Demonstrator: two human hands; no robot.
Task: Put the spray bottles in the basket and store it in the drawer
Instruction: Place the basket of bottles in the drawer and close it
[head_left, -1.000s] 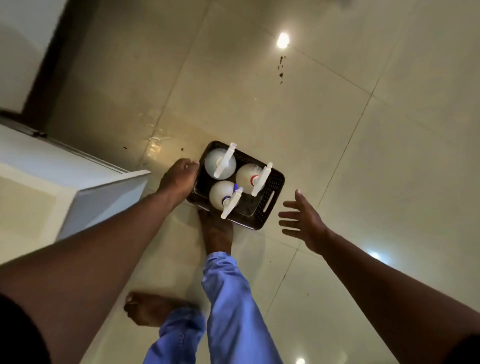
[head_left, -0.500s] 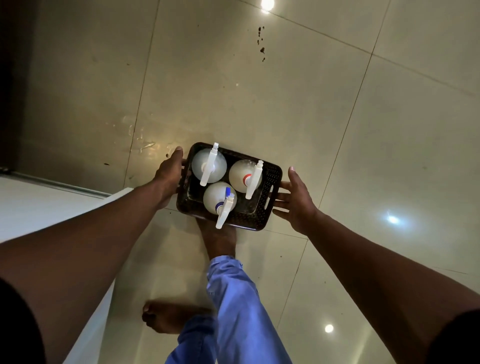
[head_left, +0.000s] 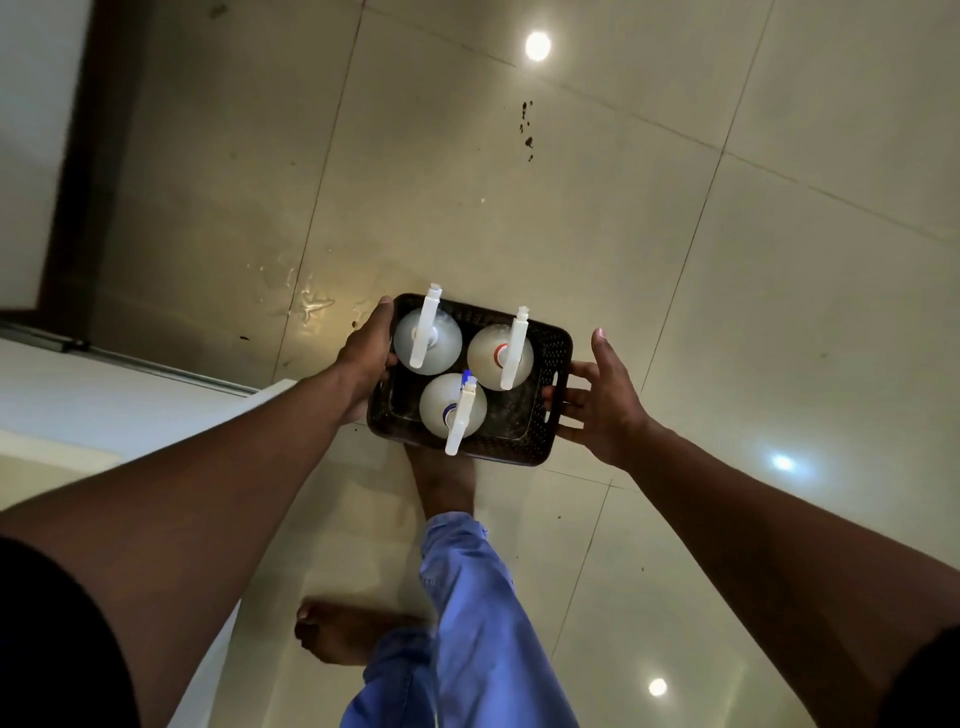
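Observation:
A dark perforated basket (head_left: 550, 364) is held above the tiled floor, seen from straight overhead. Three white spray bottles stand upright in it: one at the back left (head_left: 427, 342), one with a red collar at the back right (head_left: 500, 357), one with a blue collar at the front (head_left: 453, 406). My left hand (head_left: 368, 354) grips the basket's left end. At the right end my right hand (head_left: 597, 397) has its fingers under and through the handle slot, thumb raised.
A white cabinet or open drawer front (head_left: 124, 395) sits at the left, its corner close to my left forearm. A dark door frame (head_left: 78, 171) runs up the far left. My bare feet (head_left: 447, 483) stand on the glossy beige tiles below the basket.
My right hand reached in from the side and took the basket's right end. The basket rose slightly and sits level between both hands.

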